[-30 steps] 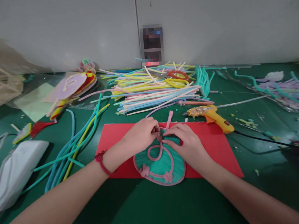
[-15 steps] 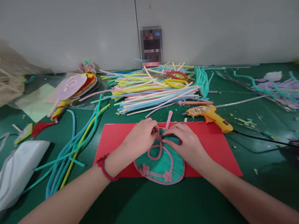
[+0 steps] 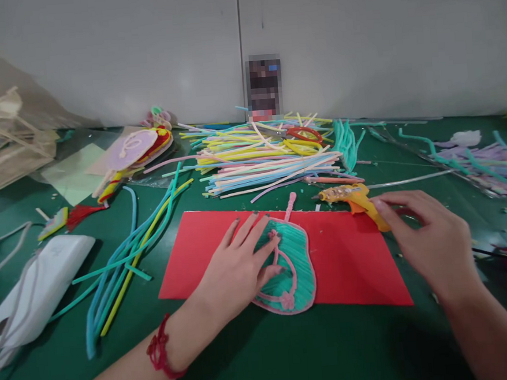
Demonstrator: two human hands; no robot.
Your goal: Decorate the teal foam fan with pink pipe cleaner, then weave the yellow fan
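Observation:
My left hand lies with fingers spread over the left side of a teal fan, hiding part of it. The fan is edged in pink, decorated with a pink curved stem and small flowers, and has a short pink handle pointing away from me. Beneath it is a red sheet. At the right, my right hand grips the handle end of a yellow hot glue gun, its nozzle pointing left. Some of the fingers are hidden behind the hand.
Behind the sheet lies a heap of coloured pipe cleaners with orange-handled scissors on top. Blue, teal and yellow stems and a white power bank-like block are at left. A lilac fan lies behind them.
My right hand has left the fan and moved right to the glue gun. My left hand has gone from pinching at the fan's small flower to lying spread over it.

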